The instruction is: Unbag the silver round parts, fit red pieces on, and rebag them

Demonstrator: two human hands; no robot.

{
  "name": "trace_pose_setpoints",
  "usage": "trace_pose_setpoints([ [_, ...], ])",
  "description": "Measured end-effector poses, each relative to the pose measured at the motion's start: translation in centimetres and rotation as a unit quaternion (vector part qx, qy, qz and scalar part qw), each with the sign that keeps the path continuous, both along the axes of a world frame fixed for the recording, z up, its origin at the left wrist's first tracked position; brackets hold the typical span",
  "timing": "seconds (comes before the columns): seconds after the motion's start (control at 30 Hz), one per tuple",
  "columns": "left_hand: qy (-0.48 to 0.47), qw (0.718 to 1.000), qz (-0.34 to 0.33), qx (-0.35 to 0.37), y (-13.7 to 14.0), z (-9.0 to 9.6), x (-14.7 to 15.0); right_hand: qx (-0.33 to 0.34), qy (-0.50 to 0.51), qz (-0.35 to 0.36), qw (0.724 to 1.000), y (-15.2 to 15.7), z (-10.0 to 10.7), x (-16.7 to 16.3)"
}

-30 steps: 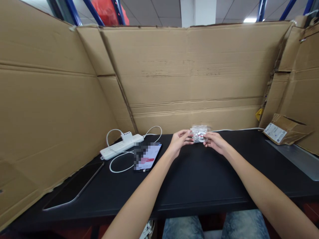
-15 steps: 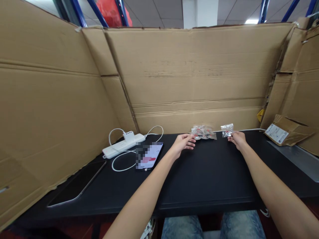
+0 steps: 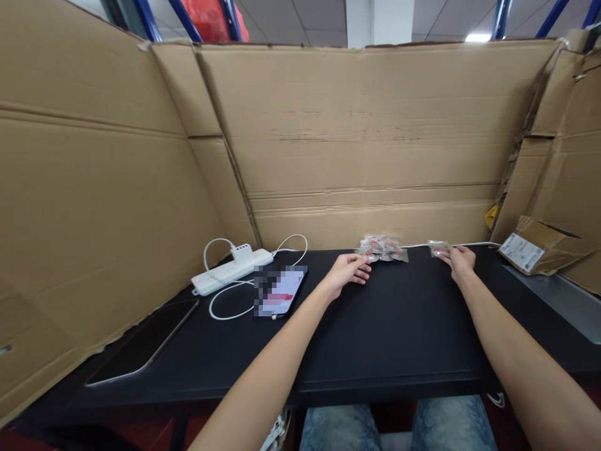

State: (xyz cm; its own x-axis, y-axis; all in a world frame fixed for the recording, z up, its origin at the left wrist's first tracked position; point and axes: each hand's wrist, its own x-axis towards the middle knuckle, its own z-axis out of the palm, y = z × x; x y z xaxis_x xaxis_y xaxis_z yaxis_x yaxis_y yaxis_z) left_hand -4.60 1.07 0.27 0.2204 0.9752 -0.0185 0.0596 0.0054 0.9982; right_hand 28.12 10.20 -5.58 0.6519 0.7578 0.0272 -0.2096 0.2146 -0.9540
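Several small clear plastic bags with red bits inside lie in a pile [image 3: 387,248] at the back of the black table. My left hand [image 3: 346,274] reaches the pile's left edge, thumb and forefinger pinched on one of its bags, the other fingers loosely curled. Further right, my right hand [image 3: 460,260] pinches a single small clear plastic bag [image 3: 437,248] between thumb and fingers, just over the tabletop. Its contents are partly hidden by the fingertips.
A white power strip [image 3: 232,272] with cables and a lit phone [image 3: 286,291] stand left of my left arm. A dark tablet [image 3: 145,341] lies at far left. An opened cardboard box [image 3: 539,244] sits at right. Cardboard walls [image 3: 366,138] enclose the table [image 3: 389,338].
My right hand has shifted right with its bag, which has tipped from upright to nearly flat. My left hand has moved very slightly right at the pile.
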Motion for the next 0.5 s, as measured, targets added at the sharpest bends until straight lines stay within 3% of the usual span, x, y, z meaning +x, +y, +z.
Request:
trace_pose_setpoints([
  [0.27, 0.011, 1.0, -0.01, 0.003, -0.2, 0.0, 0.2, 0.007, -0.055, -0.022, 0.998, 0.0, -0.1, 0.0],
  [0.5, 0.009, 1.0, -0.007, 0.004, -0.2, 0.0, 0.3, 0.006, -0.228, 0.01, 0.974, -1.2, 0.4, -2.5],
])
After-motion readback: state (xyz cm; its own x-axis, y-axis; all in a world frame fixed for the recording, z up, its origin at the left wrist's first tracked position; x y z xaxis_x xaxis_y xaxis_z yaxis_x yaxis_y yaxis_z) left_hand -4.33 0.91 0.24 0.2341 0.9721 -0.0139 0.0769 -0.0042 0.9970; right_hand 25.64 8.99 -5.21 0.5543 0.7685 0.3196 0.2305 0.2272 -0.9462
